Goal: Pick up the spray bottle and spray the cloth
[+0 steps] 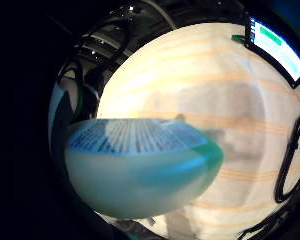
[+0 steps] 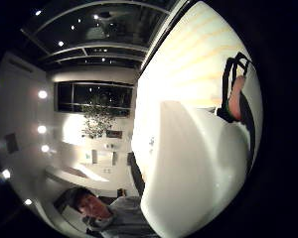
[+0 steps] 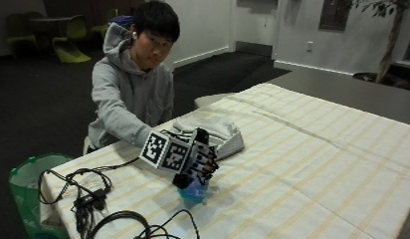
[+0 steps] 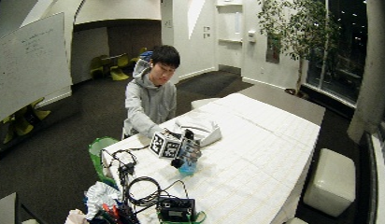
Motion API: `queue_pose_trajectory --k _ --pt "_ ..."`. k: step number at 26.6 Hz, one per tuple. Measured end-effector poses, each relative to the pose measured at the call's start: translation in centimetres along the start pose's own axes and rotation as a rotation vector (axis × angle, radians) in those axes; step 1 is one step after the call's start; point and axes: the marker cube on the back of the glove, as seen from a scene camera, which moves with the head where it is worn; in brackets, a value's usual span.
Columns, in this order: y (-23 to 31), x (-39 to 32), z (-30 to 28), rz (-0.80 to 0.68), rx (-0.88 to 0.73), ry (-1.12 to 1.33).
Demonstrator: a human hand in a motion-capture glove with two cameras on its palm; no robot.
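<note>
Now the hand [image 3: 195,162] grips the spray bottle [image 3: 194,191] from above.

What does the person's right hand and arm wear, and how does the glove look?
The right hand wears a black glove with black straps on the fingers. The arm is covered by the long sleeve of a grey hooded sweatshirt, reaching the wrist.

I see a translucent, glossy plastic bottle [image 3: 194,191] on the matt woven tablecloth [image 3: 311,149]. Behind the bottle lies a soft white cloth [image 3: 215,130].
</note>
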Motion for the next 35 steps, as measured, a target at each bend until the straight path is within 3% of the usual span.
queue_pose_trajectory --k 17,29,35 --pt "0.3 -4.2 1.9 -0.128 -0.093 0.300" --pt "4.8 -13.6 -1.6 -0.240 -0.282 0.719" --pt "6.8 -13.9 0.1 -0.252 -0.360 0.829"
